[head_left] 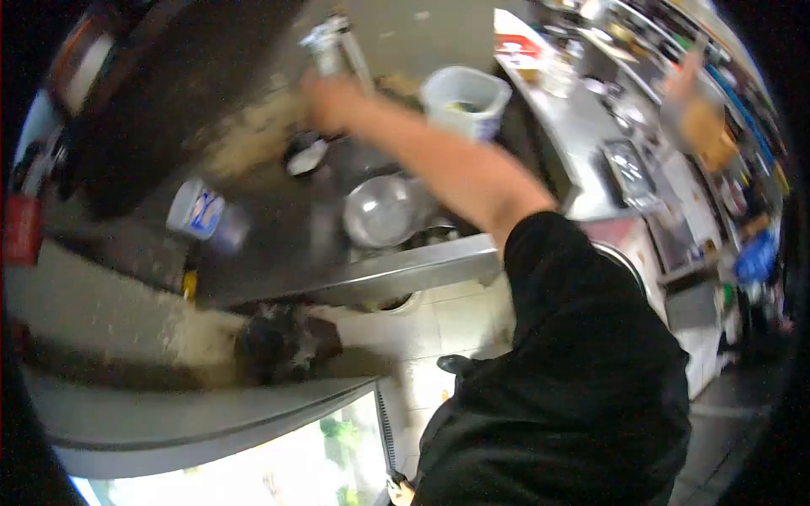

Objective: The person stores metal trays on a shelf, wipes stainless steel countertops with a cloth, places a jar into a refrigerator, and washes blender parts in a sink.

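nearest is the black sleeve. on the desk, a labelled tub is leftmost; then the right hand by the tap, arm stretched probably because this stands far back. the metal bowl sits inside the front edge, room open toward the tub. low, the left hand is beside the lit cabinet; fingers of both, i cannot tell.

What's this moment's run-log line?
right hand: blurred, near silver metal tap, contact unclear | left hand: bottom edge | nearby: white plastic tub
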Demonstrator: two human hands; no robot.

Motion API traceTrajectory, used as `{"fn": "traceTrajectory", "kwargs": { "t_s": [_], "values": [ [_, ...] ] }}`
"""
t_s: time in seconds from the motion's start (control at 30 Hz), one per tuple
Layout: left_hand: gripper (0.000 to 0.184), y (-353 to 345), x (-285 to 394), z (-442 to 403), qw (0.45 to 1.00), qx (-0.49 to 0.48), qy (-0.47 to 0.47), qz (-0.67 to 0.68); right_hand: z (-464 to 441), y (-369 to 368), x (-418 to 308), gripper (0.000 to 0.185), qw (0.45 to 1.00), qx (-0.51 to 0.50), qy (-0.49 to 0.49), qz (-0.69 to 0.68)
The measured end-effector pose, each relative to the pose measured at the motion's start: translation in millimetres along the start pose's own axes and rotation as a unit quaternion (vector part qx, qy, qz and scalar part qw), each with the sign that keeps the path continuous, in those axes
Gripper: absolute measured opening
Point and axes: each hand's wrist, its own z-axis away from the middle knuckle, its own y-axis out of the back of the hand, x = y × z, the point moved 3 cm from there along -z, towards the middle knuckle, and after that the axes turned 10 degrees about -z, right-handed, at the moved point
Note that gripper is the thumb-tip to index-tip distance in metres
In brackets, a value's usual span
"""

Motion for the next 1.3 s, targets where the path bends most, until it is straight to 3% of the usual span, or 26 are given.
{"fn": "traceTrajectory", "kwargs": {
  "t_s": [0.03, 0.07, 0.1, 0.17, 0.2, 0.3, 0.33, 0.37, 0.43, 0.5, 0.53, 0.57, 0.63, 0.7, 0.77, 0.87, 0.9, 0.97, 1.03, 1.07, 1.1, 1.17, 1.23, 1.3],
  "values": [
    [0.040, -2.7, -5.3, 5.9, 0.999, -0.019, -0.022, -0.016, 74.7, -6.0, -15.4, 0.041, 0.988, -0.132, 0.068, -0.034],
    [0.040, -4.5, -8.1, 10.9, 0.997, -0.042, -0.051, -0.029, 145.8, -18.3, -28.1, 0.046, 0.960, -0.220, 0.061, -0.159],
    [0.040, -6.5, -12.2, 15.6, 0.992, -0.064, -0.095, -0.044, 224.9, -5.1, -39.7, 0.053, 0.922, -0.294, 0.085, -0.237],
    [0.040, -17.4, 7.7, 23.0, 0.971, -0.126, -0.188, -0.072, 366.3, -47.0, -33.5, 0.070, 0.850, -0.401, 0.120, -0.320],
    [0.041, -30.7, 26.1, 29.0, 0.949, -0.189, -0.241, -0.071, 440.6, -73.0, -21.6, 0.076, 0.854, -0.299, 0.152, -0.398],
    [0.038, -79.2, 97.4, 92.0, 0.852, -0.343, -0.391, -0.056, 589.7, -22.3, -0.1, 0.087, 0.821, -0.256, 0.016, -0.510],
    [0.036, -92.2, 125.3, 130.1, 0.806, -0.385, -0.446, -0.055, 627.8, -25.0, 7.7, 0.095, 0.865, -0.195, 0.031, -0.462],
    [0.035, -109.9, 143.0, 169.1, 0.764, -0.443, -0.468, -0.028, 648.4, 27.6, 9.7, 0.098, 0.889, -0.176, 0.019, -0.423],
    [0.040, -132.7, 164.7, 251.2, 0.681, -0.475, -0.558, 0.012, 684.8, 102.0, 19.7, 0.097, 0.936, -0.090, -0.032, -0.339],
    [0.042, -141.8, 194.3, 328.5, 0.608, -0.461, -0.641, 0.081, 696.5, 173.3, 37.9, 0.096, 0.880, -0.099, -0.076, -0.457],
    [0.053, -152.8, 194.9, 338.2, 0.545, -0.436, -0.716, 0.026, 718.8, 171.8, 58.1, 0.079, 0.878, -0.082, -0.161, -0.443],
    [0.050, -163.6, 197.0, 357.3, 0.537, -0.463, -0.704, 0.033, 740.4, 186.7, 75.3, 0.059, 0.909, -0.057, -0.162, -0.380],
    [0.044, -182.3, 200.5, 398.1, 0.528, -0.514, -0.675, 0.042, 783.5, 210.6, 108.9, 0.042, 0.941, -0.026, -0.191, -0.277],
    [0.026, -208.6, 206.6, 442.7, 0.493, -0.526, -0.690, 0.055, 826.2, 221.7, 151.3, 0.037, 0.924, 0.093, -0.204, -0.309],
    [0.018, -244.1, 211.7, 494.5, 0.498, -0.548, -0.671, 0.030, 876.0, 245.8, 200.5, 0.036, 0.806, 0.182, -0.297, -0.479],
    [0.022, -313.7, 207.0, 577.5, 0.524, -0.560, -0.641, 0.034, 926.9, 313.0, 258.7, 0.044, 0.593, 0.307, -0.420, -0.615],
    [0.023, -341.3, 206.9, 604.6, 0.515, -0.579, -0.632, 0.035, 943.1, 320.0, 283.9, 0.044, 0.480, 0.391, -0.359, -0.698],
    [0.022, -395.0, 208.5, 640.8, 0.563, -0.584, -0.584, -0.029, 978.4, 335.9, 337.6, 0.050, 0.526, 0.417, -0.412, -0.616],
    [0.020, -475.3, 202.0, 654.9, 0.617, -0.602, -0.507, 0.011, 983.7, 364.2, 373.1, 0.050, 0.477, 0.409, -0.395, -0.670],
    [0.021, -514.3, 204.2, 649.2, 0.670, -0.576, -0.468, 0.017, 985.2, 372.3, 391.2, 0.047, 0.448, 0.435, -0.406, -0.667],
    [0.022, -552.1, 211.5, 643.7, 0.718, -0.548, -0.429, 0.025, 983.7, 380.9, 413.4, 0.046, 0.463, 0.418, -0.416, -0.662],
    [0.028, -611.9, 241.3, 617.7, 0.815, -0.538, -0.212, 0.048, 973.8, 393.7, 453.4, 0.044, 0.496, 0.392, -0.429, -0.645],
    [0.044, -691.6, 258.1, 570.6, 0.785, -0.571, -0.035, 0.237, 956.9, 400.5, 496.1, 0.043, 0.480, 0.402, -0.419, -0.658],
    [0.063, -742.0, 285.1, 536.5, 0.821, -0.515, -0.016, 0.248, 935.6, 413.6, 540.3, 0.048, 0.474, 0.416, -0.422, -0.651]
  ]
}}
